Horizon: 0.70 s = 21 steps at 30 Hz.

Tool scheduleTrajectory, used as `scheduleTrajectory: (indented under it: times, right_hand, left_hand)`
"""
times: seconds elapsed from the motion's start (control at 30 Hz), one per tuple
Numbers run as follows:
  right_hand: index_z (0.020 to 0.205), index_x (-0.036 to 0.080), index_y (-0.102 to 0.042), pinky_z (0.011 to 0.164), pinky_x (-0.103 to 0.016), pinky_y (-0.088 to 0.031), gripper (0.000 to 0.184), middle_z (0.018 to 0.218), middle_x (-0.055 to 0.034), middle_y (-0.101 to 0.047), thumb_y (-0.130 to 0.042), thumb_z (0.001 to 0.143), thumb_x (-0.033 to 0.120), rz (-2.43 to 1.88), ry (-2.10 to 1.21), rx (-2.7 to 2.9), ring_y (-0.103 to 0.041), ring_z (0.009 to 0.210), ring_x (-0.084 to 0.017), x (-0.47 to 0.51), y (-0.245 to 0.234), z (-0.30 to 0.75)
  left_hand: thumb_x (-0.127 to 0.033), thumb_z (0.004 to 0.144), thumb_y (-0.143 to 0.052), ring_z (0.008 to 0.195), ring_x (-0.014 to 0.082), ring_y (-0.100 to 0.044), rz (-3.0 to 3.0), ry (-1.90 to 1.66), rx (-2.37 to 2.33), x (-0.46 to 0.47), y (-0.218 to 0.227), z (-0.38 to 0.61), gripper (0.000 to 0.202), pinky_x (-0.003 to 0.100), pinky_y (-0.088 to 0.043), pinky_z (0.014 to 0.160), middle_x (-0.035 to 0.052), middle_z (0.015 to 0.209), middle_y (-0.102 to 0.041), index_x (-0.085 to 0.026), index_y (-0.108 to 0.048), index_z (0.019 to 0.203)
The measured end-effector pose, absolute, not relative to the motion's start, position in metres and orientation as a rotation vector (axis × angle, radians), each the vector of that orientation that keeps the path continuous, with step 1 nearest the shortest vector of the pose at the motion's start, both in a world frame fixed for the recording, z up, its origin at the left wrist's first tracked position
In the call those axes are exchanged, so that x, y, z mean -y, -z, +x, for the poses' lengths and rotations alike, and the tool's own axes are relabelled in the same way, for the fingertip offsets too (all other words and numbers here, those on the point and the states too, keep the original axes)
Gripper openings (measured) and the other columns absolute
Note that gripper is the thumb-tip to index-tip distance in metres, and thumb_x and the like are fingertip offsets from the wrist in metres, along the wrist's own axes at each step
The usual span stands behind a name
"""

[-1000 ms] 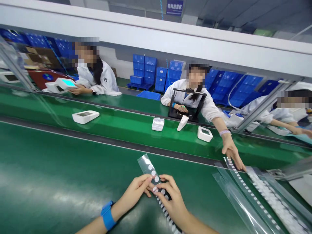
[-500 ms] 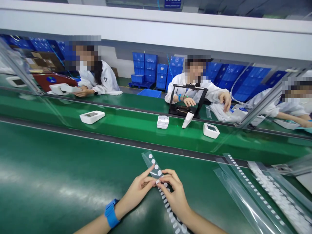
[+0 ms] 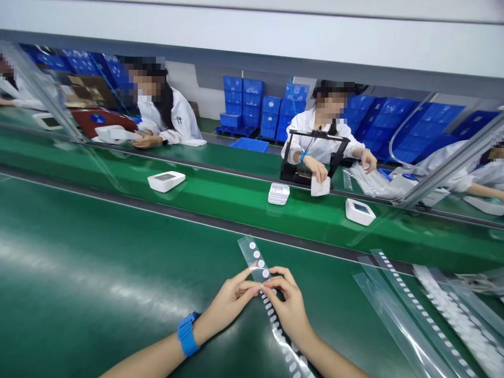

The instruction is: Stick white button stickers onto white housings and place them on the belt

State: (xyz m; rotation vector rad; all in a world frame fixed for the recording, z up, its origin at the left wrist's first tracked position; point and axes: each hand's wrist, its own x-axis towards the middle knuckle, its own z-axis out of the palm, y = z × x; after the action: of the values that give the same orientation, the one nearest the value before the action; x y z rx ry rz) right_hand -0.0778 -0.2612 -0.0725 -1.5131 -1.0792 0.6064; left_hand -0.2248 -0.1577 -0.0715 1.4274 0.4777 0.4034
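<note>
A clear plastic strip of round white stickers (image 3: 261, 263) slants up and away between my hands. Below it, a strip of small white oblong stickers (image 3: 271, 312) runs under my right palm towards the bottom edge. My left hand (image 3: 230, 299), wearing a blue wristband (image 3: 188, 333), is closed in a pinch, its index finger against the clear strip. Closed too, my right hand (image 3: 289, 304) meets the left fingertips with thumb and index finger. A small white sticker (image 3: 261, 286) shows between these fingertips, mostly hidden by them.
More clear sticker strips (image 3: 417, 299) lie to the right on the green table (image 3: 98, 262). Beyond a dark rail, a green belt carries white devices (image 3: 360, 212) and a stack of white trays (image 3: 279, 194). Across it, a co-worker's hand (image 3: 317, 169) holds a white part.
The view has shifted slightly. My hands stay together at the strip, fingertips now closer, covering more of the small sticker. The co-worker opposite has grasped a white part at the belt's far edge.
</note>
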Motion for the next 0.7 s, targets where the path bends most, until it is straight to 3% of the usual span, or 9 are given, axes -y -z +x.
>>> scheduleTrajectory:
  times: [0.13,0.27,0.43,0.53,0.6,0.7]
  right_hand:
    - [0.081,0.020,-0.070,0.085,-0.035,-0.050,0.014,0.111,-0.0100,-0.055,-0.063,0.086,0.030,-1.557,-0.567,1.039,-0.057,0.105,-0.024,0.262,0.073,-0.076]
    - [0.082,0.019,-0.071,0.081,-0.034,-0.054,0.020,0.115,-0.0112,-0.051,-0.063,0.086,0.037,-1.506,-0.676,0.967,-0.060,0.100,-0.024,0.261,0.078,-0.074]
    - [0.080,0.017,-0.072,0.082,-0.035,-0.056,0.027,0.116,-0.0121,-0.050,-0.065,0.083,0.043,-1.442,-0.791,0.920,-0.063,0.091,-0.022,0.258,0.085,-0.071]
    - [0.079,0.017,-0.072,0.081,-0.035,-0.056,0.030,0.118,-0.0127,-0.049,-0.064,0.084,0.045,-1.473,-0.811,0.947,-0.064,0.088,-0.022,0.257,0.086,-0.070]
    - [0.080,0.018,-0.072,0.081,-0.035,-0.056,0.032,0.120,-0.0130,-0.048,-0.061,0.085,0.048,-1.501,-0.833,0.977,-0.065,0.089,-0.023,0.257,0.086,-0.070]
    - [0.081,0.019,-0.071,0.081,-0.034,-0.057,0.035,0.123,-0.0132,-0.047,-0.059,0.085,0.052,-1.526,-0.829,0.979,-0.065,0.091,-0.023,0.256,0.089,-0.072]
  left_hand:
    - [-0.038,0.090,-0.060,0.121,0.0251,-0.056,1.347,-0.386,-0.398,0.163,0.073,-0.224,0.067,0.042,-0.039,0.108,0.0101,0.131,-0.061,-0.020,-0.031,0.147]
    - [-0.038,0.089,-0.062,0.123,0.0244,-0.055,1.336,-0.378,-0.328,0.166,0.071,-0.226,0.071,0.041,-0.039,0.108,0.0108,0.136,-0.057,-0.022,-0.026,0.149]
    - [-0.036,0.093,-0.052,0.105,0.0224,-0.065,1.711,-0.436,-0.470,0.124,0.061,-0.226,0.043,0.037,-0.048,0.098,0.0088,0.113,-0.070,-0.018,-0.052,0.133]
    - [-0.033,0.091,-0.054,0.106,0.0217,-0.064,1.947,-0.713,-0.892,0.046,0.055,-0.227,0.033,0.032,-0.049,0.095,0.0068,0.113,-0.070,-0.018,-0.061,0.120]
    - [-0.027,0.089,-0.055,0.122,0.0258,-0.053,1.943,-0.865,-1.143,-0.018,0.049,-0.233,0.039,0.035,-0.043,0.101,0.0132,0.129,-0.058,-0.012,-0.055,0.125]
    - [-0.024,0.080,-0.067,0.136,0.0355,-0.030,1.885,-1.012,-1.495,-0.106,0.040,-0.246,0.069,0.044,-0.029,0.110,0.0254,0.143,-0.036,0.000,-0.036,0.136]
